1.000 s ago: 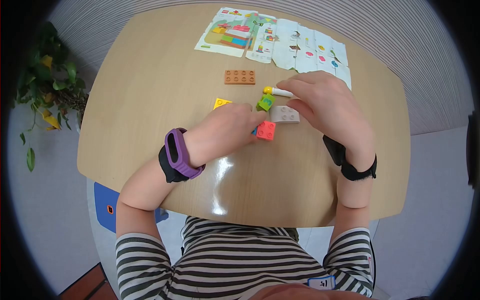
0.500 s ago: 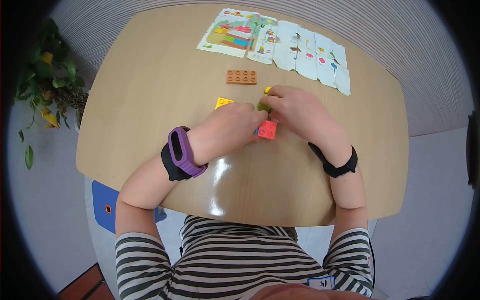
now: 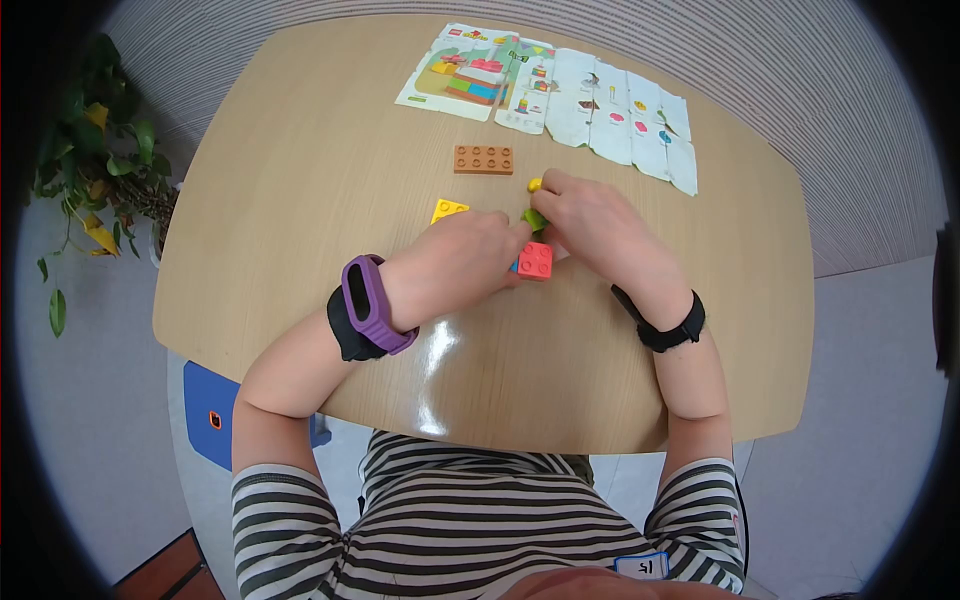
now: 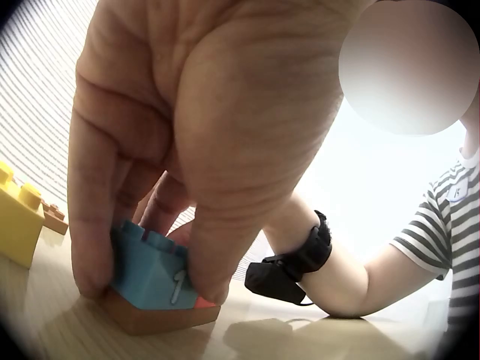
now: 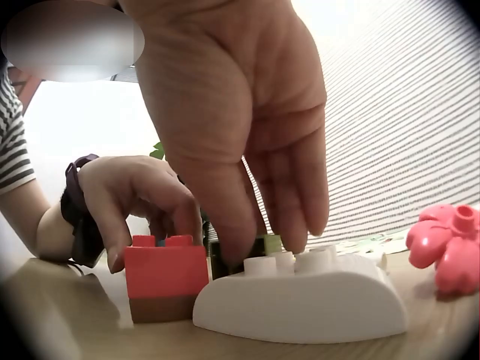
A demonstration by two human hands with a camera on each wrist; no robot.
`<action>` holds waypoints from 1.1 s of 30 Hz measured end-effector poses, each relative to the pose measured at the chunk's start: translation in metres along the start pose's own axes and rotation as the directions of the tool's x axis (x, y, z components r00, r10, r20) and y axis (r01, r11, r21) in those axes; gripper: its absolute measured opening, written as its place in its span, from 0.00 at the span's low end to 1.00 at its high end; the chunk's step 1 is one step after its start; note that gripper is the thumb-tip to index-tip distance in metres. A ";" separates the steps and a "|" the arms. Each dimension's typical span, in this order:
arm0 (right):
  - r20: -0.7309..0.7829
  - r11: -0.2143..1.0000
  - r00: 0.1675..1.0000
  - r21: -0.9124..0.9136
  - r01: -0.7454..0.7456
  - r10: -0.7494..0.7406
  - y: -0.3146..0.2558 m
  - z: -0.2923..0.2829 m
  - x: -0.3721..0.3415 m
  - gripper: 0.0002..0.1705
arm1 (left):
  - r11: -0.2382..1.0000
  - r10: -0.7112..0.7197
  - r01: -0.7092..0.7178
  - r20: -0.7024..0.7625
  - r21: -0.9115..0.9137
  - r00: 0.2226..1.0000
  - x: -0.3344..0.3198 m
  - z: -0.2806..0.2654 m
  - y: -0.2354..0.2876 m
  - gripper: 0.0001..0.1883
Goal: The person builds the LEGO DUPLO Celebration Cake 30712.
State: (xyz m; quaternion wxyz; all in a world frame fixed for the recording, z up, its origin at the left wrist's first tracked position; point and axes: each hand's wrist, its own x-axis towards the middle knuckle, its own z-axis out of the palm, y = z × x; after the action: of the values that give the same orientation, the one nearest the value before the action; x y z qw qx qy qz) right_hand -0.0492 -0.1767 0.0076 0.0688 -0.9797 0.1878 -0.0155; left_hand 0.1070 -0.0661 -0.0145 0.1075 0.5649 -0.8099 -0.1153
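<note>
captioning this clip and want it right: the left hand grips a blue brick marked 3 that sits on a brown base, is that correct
Almost: the blue brick is marked 1, not 3, as the left wrist view shows. The rest stands: the left hand grips it, and it sits on a brown base.

Two hands (image 3: 462, 252) (image 3: 602, 222); around them: two brown bricks (image 3: 483, 160) (image 5: 161, 310), one red brick (image 3: 535, 262), one blue brick (image 4: 150, 266), one yellow brick (image 3: 450, 209), one green brick (image 3: 535, 219), one white brick (image 5: 300, 309), one pink flower (image 5: 448, 246).
</note>
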 end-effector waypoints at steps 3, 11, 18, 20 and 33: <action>-0.006 1.000 1.000 0.016 0.013 -0.013 -0.001 -0.001 -0.001 0.16 | 1.000 -0.008 0.008 0.007 0.015 1.000 0.000 0.000 -0.001 0.20; -0.019 0.998 1.000 0.062 -0.018 0.019 -0.004 -0.002 0.000 0.15 | 0.979 -0.197 0.196 -0.017 -0.050 0.980 0.000 -0.022 0.004 0.23; -0.184 0.990 0.982 0.131 0.061 -0.036 -0.011 -0.021 -0.009 0.12 | 0.971 -0.127 0.073 -0.233 -0.226 0.964 0.003 -0.018 0.002 0.20; -0.240 0.983 0.968 0.146 0.111 -0.074 -0.014 -0.026 -0.011 0.13 | 0.948 -0.125 0.044 -0.242 -0.315 0.962 0.005 -0.020 0.002 0.18; -0.208 0.922 0.974 0.354 0.155 -0.084 -0.010 -0.034 -0.017 0.18 | 0.895 -0.127 0.022 -0.208 -0.446 0.970 0.001 -0.037 0.010 0.15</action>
State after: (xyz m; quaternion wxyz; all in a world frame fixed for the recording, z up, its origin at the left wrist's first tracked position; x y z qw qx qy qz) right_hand -0.0631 -0.1659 0.0431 0.2321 -0.9530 0.1269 -0.1475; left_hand 0.1091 -0.0667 0.0240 0.3215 0.5663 -0.7223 -0.2327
